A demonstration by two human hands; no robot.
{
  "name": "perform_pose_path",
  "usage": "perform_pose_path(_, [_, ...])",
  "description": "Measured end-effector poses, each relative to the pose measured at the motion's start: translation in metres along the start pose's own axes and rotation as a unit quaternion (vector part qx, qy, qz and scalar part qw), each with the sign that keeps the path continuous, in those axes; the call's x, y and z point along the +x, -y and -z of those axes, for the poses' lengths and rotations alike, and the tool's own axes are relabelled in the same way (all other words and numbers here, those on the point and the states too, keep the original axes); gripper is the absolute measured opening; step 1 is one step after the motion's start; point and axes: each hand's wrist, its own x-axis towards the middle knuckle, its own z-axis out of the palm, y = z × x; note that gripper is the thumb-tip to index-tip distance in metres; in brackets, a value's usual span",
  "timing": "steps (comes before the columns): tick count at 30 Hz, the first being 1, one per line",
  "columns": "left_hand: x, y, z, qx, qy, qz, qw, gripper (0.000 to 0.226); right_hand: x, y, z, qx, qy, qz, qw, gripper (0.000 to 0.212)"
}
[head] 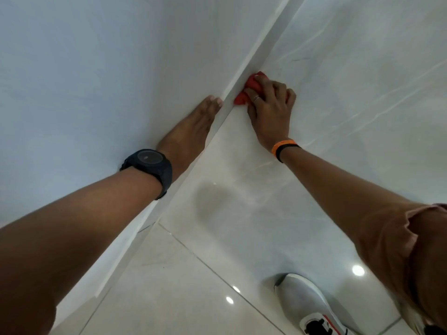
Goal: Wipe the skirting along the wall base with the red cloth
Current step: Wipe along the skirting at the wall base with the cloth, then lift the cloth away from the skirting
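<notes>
The white skirting [251,61] runs diagonally from lower left to upper right, between the pale wall on the left and the glossy floor on the right. My right hand [271,110] presses a bunched red cloth [250,89] against the skirting where it meets the floor; most of the cloth is hidden under my fingers. My left hand [191,131], with a black watch on the wrist, lies flat on the wall just above the skirting, fingers straight and together, holding nothing.
The pale wall [84,81] fills the left side. Glossy marble floor tiles [338,93] with grout lines spread to the right and below. My grey shoe [307,308] stands on the floor at the lower right.
</notes>
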Motion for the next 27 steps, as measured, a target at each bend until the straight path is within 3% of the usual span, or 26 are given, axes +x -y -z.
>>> perform_pose_path(2, [0.0, 0.001, 0.0, -0.002, -0.002, -0.004, 1.0, 0.076, -0.009, 0.019, -0.003, 0.022, -0.013, -0.066, 0.997, 0.03])
perform_pose_path(4, [0.0, 0.002, 0.002, -0.006, -0.005, -0.01, 1.0, 0.074, -0.033, 0.042, -0.009, 0.031, -0.001, -0.072, 0.997, 0.032])
perform_pose_path(8, [0.001, 0.008, 0.011, -0.045, 0.024, -0.009, 0.999, 0.068, -0.113, 0.08, -0.015, 0.084, 0.077, 0.128, 0.985, 0.026])
perform_pose_path(11, [-0.003, 0.015, 0.024, -0.096, 0.029, 0.018, 0.995, 0.071, -0.124, 0.093, -0.008, 0.091, 0.212, 0.285, 0.93, 0.028])
perform_pose_path(14, [-0.015, 0.024, 0.033, -0.14, 0.016, 0.046, 0.989, 0.071, -0.103, 0.098, 0.015, 0.078, 0.321, 0.324, 0.886, 0.035])
perform_pose_path(17, [-0.03, 0.039, 0.048, -0.212, -0.013, 0.064, 0.975, 0.082, -0.085, 0.076, 0.06, 0.105, 0.319, 0.257, 0.906, 0.039])
perform_pose_path(20, [-0.049, 0.063, 0.073, -0.309, -0.028, 0.108, 0.944, 0.101, -0.071, 0.023, 0.124, 0.139, 0.264, 0.153, 0.942, 0.034])
perform_pose_path(27, [-0.075, 0.158, 0.17, -0.453, -0.11, 0.173, 0.868, 0.104, -0.02, -0.092, 0.317, 0.16, 0.116, -0.028, 0.98, 0.022])
